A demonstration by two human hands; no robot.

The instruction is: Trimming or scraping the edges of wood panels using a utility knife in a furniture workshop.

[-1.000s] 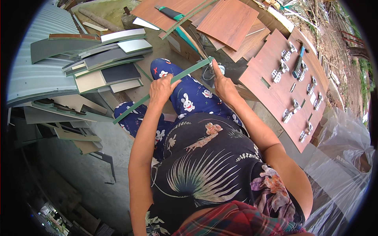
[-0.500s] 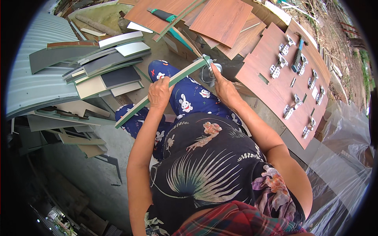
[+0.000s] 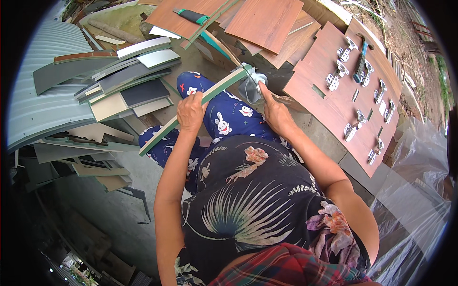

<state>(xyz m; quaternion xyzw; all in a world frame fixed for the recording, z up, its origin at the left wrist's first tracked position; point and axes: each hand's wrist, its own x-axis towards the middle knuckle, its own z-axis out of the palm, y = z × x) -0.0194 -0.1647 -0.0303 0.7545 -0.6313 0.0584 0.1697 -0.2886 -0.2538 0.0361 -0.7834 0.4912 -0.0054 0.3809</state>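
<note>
Strip: the long green-edged strip [image 3: 224, 86] with a pale upper face lies aslant in front of you, running from near left to far right across your blue rabbit-print trousers [image 3: 238, 121].
Left hand: your left hand [image 3: 191, 112] is grasping the strip around its middle, fingers over the top.
Right hand: your right hand [image 3: 278, 114] is just beyond the strip's far right end, index finger pointing along a thin dark piece [image 3: 251, 76] that reaches that end; you can't tell from here whether the fingers pinch it.
Behind the strip's end: a whitish-grey object [image 3: 248, 91], partly covered, its kind unclear.
Board on the right: a reddish-brown board [image 3: 329, 112] bears metal hinges [image 3: 354, 127] in scattered groups, plus a hammer [image 3: 361, 66] with a blue-and-black handle at its far side.
Far side: more wood-look panels [image 3: 265, 24] overlap one another; to their left, a tool with a black-and-green handle [image 3: 193, 17] rests on another panel.
Left side: grey, white and cream offcuts [image 3: 138, 71] are piled unevenly beside a corrugated metal sheet [image 3: 57, 105].
Near right: clear plastic sheeting [image 3: 415, 190] hangs in creases beside your right arm.
</note>
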